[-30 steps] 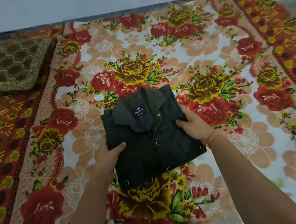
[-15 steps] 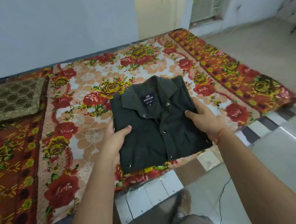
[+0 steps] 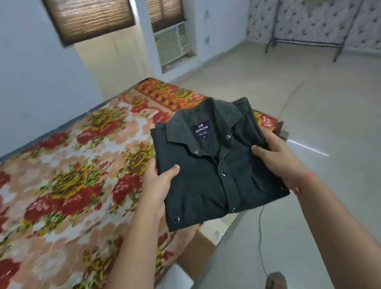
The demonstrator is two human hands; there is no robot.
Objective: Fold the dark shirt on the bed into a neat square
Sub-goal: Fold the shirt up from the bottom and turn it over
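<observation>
The person is wearing a thin red-orange thread band around the wrist of the right hand. Both forearms are showing bare. The foot below is wearing blurred brownish footwear.

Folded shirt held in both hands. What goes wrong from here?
The left hand and right hand grip the dark shirt only at its side edges; the unsupported near edge may sag and the fold open. It hangs partly past the bed, so a slip could land it on the floor.
</observation>
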